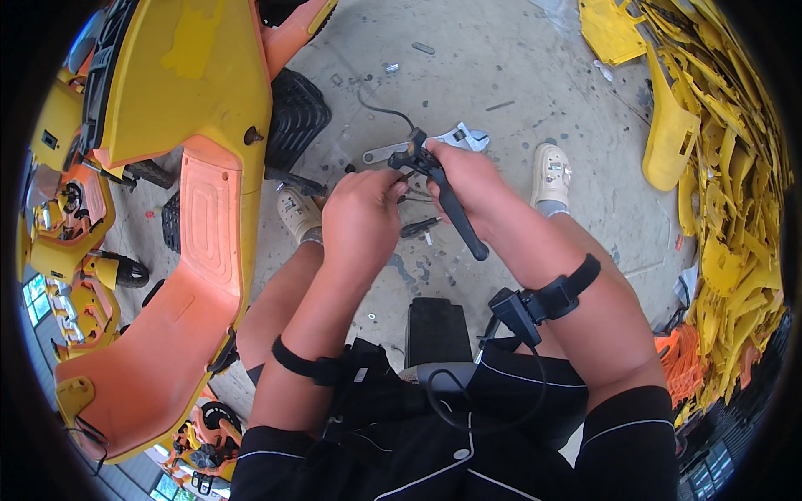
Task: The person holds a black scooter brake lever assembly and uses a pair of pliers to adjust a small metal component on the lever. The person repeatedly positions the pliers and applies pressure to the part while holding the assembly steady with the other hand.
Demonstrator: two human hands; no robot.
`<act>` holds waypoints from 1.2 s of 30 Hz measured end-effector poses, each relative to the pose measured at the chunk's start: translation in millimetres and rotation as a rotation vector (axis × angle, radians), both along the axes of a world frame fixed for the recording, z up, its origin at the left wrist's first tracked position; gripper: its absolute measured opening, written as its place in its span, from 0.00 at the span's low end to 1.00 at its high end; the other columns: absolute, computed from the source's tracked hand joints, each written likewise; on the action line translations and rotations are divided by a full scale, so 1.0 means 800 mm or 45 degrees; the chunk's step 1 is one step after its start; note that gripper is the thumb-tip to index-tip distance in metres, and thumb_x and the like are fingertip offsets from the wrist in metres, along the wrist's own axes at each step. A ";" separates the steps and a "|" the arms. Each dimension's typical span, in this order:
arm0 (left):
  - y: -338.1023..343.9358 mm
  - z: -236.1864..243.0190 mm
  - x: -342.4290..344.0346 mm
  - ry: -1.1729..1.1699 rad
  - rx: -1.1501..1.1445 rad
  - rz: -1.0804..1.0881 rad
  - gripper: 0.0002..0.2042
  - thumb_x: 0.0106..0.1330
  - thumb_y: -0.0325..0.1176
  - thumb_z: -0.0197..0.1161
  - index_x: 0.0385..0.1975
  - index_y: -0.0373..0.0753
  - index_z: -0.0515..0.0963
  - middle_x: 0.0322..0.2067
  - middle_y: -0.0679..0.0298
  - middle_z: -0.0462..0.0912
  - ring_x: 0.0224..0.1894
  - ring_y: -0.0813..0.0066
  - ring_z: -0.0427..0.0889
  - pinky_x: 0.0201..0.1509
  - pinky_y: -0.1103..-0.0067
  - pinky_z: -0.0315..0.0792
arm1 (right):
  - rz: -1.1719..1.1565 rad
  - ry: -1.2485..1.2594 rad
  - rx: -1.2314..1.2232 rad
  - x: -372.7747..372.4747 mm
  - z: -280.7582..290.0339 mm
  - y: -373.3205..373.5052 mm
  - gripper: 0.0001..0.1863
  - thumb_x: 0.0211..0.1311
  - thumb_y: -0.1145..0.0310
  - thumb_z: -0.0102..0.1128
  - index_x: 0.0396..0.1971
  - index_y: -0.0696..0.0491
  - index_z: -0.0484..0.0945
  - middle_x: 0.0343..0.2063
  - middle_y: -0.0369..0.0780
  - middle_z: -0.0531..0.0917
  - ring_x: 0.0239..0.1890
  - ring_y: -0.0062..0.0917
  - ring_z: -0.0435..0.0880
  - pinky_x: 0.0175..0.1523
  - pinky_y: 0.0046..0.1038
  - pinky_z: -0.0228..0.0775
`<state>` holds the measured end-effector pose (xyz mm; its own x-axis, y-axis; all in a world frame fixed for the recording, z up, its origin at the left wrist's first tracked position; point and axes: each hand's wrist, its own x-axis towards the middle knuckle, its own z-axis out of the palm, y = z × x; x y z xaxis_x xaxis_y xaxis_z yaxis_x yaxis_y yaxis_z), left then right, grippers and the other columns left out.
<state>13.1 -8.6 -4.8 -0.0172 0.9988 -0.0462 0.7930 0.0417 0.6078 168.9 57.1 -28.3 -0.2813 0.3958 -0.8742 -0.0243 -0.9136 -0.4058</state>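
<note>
My right hand is closed around a black brake lever, whose long blade slants down toward me. A dark cable runs away from the lever's clamp end. At that same end my left hand is closed in a pinch; a small dark thin piece shows at its fingertips, too little to name. On the floor behind the lever lies a silver adjustable wrench, partly covered by the lever and my right hand. Below the lever, a dark slender tool rests on the concrete.
At the left stands a yellow and orange vehicle, with more such vehicles beyond it. A tall stack of yellow body panels leans in at the right, with orange strands beside it. Small scraps dot the concrete floor.
</note>
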 end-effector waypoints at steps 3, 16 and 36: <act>-0.003 -0.004 0.007 0.077 0.117 0.014 0.08 0.64 0.30 0.64 0.40 0.37 0.84 0.31 0.55 0.84 0.33 0.60 0.82 0.38 0.74 0.74 | -0.181 0.109 -0.096 -0.003 0.003 -0.003 0.18 0.72 0.51 0.47 0.31 0.51 0.71 0.16 0.34 0.71 0.11 0.19 0.62 0.18 0.28 0.51; 0.016 0.032 -0.031 -1.209 -0.993 -0.116 0.12 0.72 0.36 0.59 0.44 0.33 0.82 0.29 0.68 0.82 0.32 0.83 0.77 0.35 0.83 0.70 | 0.159 0.192 0.341 0.002 0.044 0.001 0.20 0.73 0.50 0.49 0.34 0.53 0.76 0.18 0.33 0.73 0.17 0.16 0.67 0.20 0.22 0.56; 0.011 0.016 -0.026 -0.917 -0.884 -0.062 0.12 0.73 0.35 0.57 0.42 0.31 0.82 0.31 0.67 0.82 0.34 0.80 0.77 0.37 0.81 0.70 | 0.101 0.099 0.320 0.007 0.004 -0.002 0.19 0.73 0.51 0.48 0.34 0.53 0.74 0.16 0.33 0.72 0.13 0.17 0.65 0.17 0.23 0.54</act>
